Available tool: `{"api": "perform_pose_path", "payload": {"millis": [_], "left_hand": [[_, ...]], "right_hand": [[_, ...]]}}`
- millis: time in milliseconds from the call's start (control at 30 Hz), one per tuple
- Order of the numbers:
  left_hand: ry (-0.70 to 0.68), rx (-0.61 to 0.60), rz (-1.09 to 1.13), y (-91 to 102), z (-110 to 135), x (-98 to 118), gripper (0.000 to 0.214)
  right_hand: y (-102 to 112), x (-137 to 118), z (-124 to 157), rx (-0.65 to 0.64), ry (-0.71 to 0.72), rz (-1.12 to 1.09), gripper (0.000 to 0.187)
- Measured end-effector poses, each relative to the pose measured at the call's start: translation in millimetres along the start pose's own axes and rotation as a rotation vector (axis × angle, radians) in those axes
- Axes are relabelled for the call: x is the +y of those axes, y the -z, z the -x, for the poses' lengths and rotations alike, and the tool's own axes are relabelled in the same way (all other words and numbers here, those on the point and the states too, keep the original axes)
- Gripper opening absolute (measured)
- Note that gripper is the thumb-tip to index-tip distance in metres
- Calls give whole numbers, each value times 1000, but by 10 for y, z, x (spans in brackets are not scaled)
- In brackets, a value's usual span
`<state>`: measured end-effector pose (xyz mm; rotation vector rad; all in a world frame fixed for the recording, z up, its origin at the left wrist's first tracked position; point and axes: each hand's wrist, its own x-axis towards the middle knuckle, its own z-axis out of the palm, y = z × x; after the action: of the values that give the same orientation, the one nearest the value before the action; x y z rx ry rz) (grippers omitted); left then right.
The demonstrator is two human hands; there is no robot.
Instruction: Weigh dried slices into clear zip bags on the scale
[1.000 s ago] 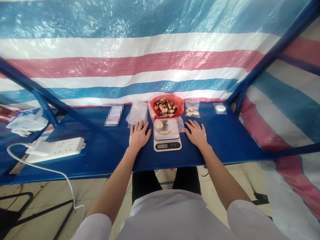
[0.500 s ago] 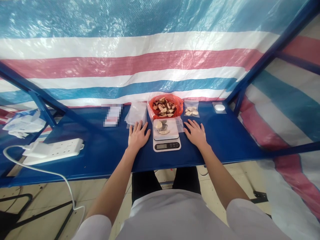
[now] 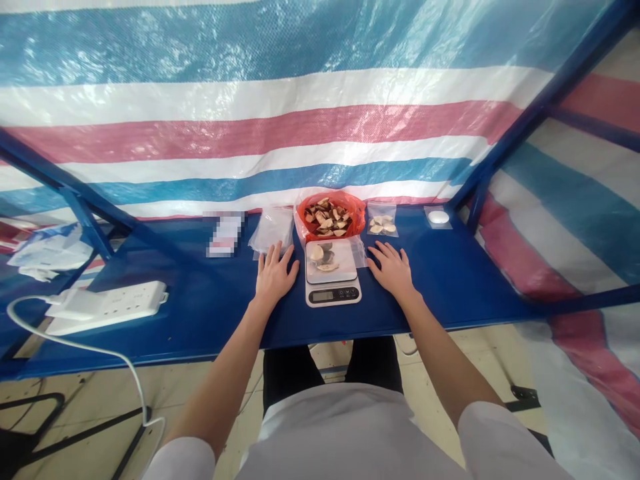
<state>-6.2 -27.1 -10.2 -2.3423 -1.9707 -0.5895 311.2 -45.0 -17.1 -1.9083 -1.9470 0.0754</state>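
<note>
My left hand (image 3: 275,273) lies flat on the blue table, fingers spread, just left of a white kitchen scale (image 3: 332,299). My right hand (image 3: 391,268) rests flat to the scale's right, its fingers also apart. On the scale's platform lies a clear plastic bag (image 3: 345,268) with a few dried slices (image 3: 326,257), pale and dark. Behind the scale, a red plastic bag (image 3: 306,232) is open and full of brown-edged dried slices (image 3: 329,217). A stack of clear zip bags (image 3: 273,227) sits beyond my left fingertips. Past my right hand is a small bag of pale slices (image 3: 383,220).
A white round object (image 3: 439,217) on a clear packet lies at the right rear. At left are a blurred-out item (image 3: 225,233) and a white power strip (image 3: 120,303) with a cable. Blue metal posts (image 3: 480,180) and a striped tarp (image 3: 300,127) enclose the table.
Both hands stay in the same place on the table. The whole view has shifted very slightly; nothing has been picked up or put down.
</note>
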Motion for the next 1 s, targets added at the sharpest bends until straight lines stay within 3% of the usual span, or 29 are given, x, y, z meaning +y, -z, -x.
{"api": "perform_pose_path", "payload": {"millis": [200,367,633,767,1000], "left_hand": [[-20,111,132,100,-57,-20,42],[-171,228,283,287,-134,91,34],[-581,46,442,362,-260,405,29],[-604,-20,435,311,-307,471,32],[-556,-16,443,290,-325,467,34]], "right_hand": [[168,-56,-62,114,-60,-328,39],[256,-169,-101,84,-167,-739,36],[185,-283,-131,52,-277,-1014,42],[213,-306,-160,10,-271,-1018,40],[226,-283,-251,-45,-224,-1015,35]]}}
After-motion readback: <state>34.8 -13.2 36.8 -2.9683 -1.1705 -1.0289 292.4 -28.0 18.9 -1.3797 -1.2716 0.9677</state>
